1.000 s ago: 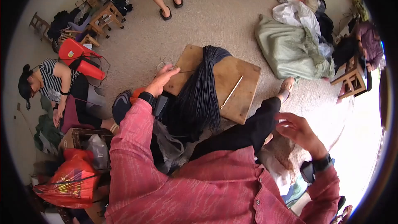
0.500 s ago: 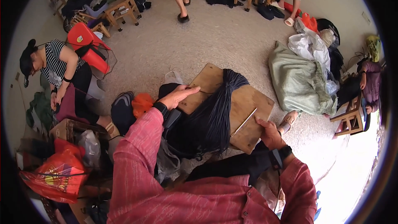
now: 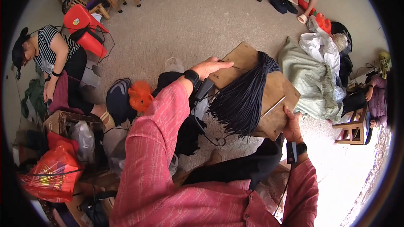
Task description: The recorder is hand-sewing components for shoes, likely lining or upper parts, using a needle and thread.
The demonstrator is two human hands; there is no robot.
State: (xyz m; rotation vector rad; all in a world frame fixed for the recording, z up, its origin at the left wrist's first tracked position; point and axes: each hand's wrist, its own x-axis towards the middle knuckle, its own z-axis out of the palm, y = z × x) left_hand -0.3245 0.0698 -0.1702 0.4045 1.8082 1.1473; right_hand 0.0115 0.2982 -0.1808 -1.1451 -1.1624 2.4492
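Note:
Between my hands is a wooden board (image 3: 284, 86), held tilted over my knees. A thick bundle of thin dark cords (image 3: 242, 101) is gathered at the board's far edge and fans out across it, hanging past the near left side. My left hand (image 3: 209, 68) grips the board's left edge, its thumb on top and the other fingers mostly hidden beneath. On the near right edge, my right hand (image 3: 293, 126) holds the board with its thumb beside a thin metal rod (image 3: 272, 106) lying on the wood. Both wrists wear black straps with small devices.
Left of me sits a person in a striped shirt (image 3: 54, 50), near a red chair (image 3: 80, 19). A red plastic bag (image 3: 54, 174) and an orange bag (image 3: 140, 96) lie nearer. On the right are a pale green sack (image 3: 309, 84) and a wooden stool (image 3: 352, 128).
Both hands have carried the board with the cords to the right and farther out. The standing person's legs at the far side have moved farther away.

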